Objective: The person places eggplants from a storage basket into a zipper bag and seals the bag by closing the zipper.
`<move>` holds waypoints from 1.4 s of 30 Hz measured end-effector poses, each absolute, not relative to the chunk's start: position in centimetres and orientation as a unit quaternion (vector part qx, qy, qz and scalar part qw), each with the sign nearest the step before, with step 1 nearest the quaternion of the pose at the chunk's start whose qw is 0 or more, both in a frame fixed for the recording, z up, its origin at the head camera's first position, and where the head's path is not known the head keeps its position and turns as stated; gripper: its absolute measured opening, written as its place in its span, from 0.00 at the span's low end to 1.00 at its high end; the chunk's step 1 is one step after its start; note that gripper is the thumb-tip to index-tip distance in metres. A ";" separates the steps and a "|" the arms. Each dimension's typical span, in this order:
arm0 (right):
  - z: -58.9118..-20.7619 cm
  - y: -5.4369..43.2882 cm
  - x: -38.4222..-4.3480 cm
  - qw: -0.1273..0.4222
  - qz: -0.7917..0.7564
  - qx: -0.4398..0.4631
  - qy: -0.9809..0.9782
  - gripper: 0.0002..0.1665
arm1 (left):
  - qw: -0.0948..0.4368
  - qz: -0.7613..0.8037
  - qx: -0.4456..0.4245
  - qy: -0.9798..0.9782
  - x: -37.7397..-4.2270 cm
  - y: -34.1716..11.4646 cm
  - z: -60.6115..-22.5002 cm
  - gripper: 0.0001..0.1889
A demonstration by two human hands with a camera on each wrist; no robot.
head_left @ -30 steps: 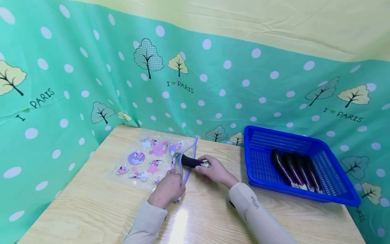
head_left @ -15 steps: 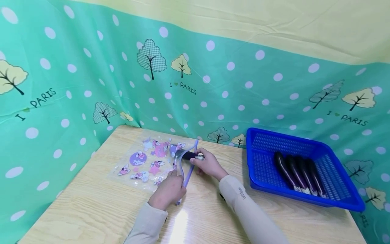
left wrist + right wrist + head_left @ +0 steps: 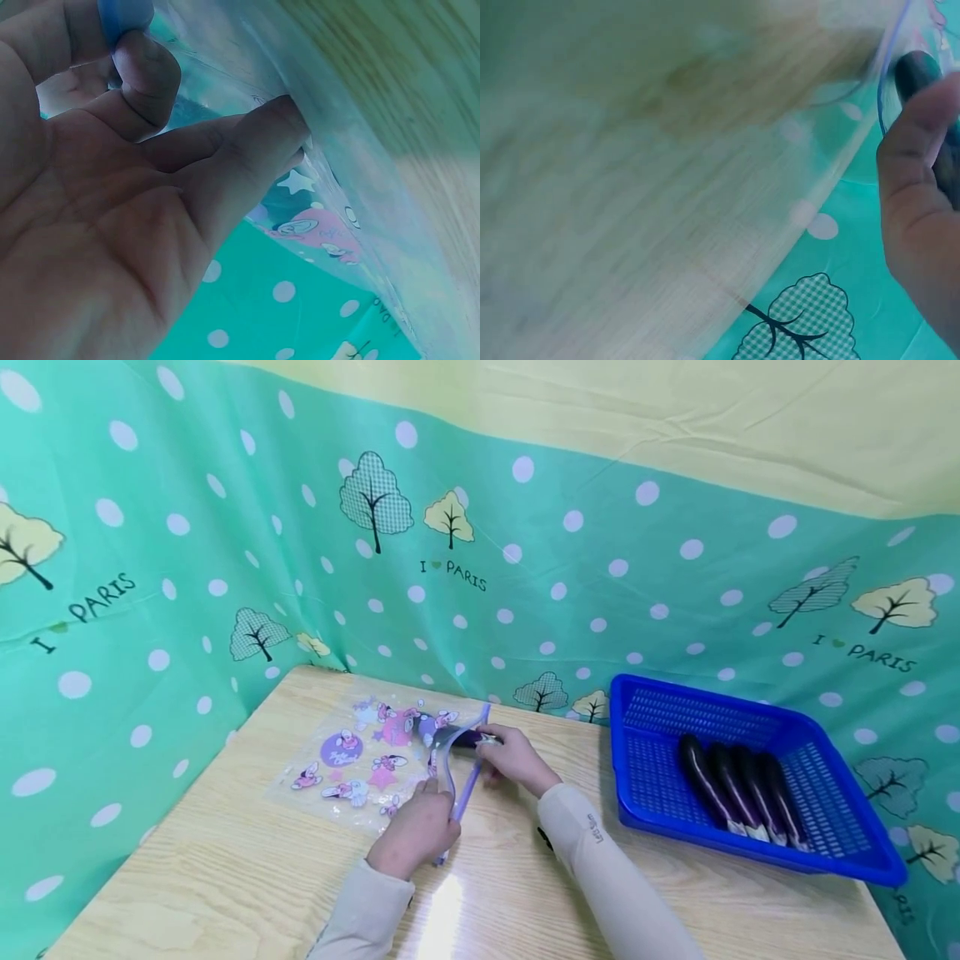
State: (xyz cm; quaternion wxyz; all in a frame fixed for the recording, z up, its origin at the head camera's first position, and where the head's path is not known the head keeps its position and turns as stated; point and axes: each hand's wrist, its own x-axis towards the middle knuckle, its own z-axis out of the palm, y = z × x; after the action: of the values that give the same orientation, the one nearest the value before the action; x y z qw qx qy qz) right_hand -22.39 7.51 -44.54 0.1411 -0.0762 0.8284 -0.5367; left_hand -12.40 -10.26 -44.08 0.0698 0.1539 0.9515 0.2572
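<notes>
Two o'clock from left hand [image 3: 416,828], pinching bag [image 3: 375,756] (only left wrist view showing palm), right hand [image 3: 519,760] is gripping eggplant [image 3: 468,738], tip blurring inside.

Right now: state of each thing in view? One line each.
Printed zip bag: open, lying on the table.
Eggplant in hand: partly inside the bag, stem end outside.
Left hand: holding the bag's mouth edge.
Right hand: gripping that eggplant near its stem.
Blue basket: upright, holding four eggplants.
Four eggplants: lying side by side.
Polka-dot curtain: hanging, creased.
</notes>
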 end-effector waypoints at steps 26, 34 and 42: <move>-45.0 6.4 -24.6 0.170 -0.582 0.043 0.794 0.15 | 0.065 0.258 0.156 0.951 -12.2 -10.0 -43.7 0.10; -44.9 6.8 -25.0 0.237 -0.695 0.035 0.678 0.10 | 0.067 0.257 0.154 0.952 -12.3 -10.0 -43.7 0.07; -44.9 7.1 -24.8 0.285 -0.741 0.039 0.607 0.24 | 0.061 0.257 0.153 0.952 -12.3 -10.1 -43.8 0.09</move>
State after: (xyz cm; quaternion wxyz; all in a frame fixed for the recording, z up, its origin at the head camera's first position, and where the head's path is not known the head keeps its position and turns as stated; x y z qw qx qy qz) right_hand -24.79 7.11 -44.91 0.2847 0.0395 0.6074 -0.7406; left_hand -12.26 -10.09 -43.84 0.0611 0.1535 0.9523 0.2567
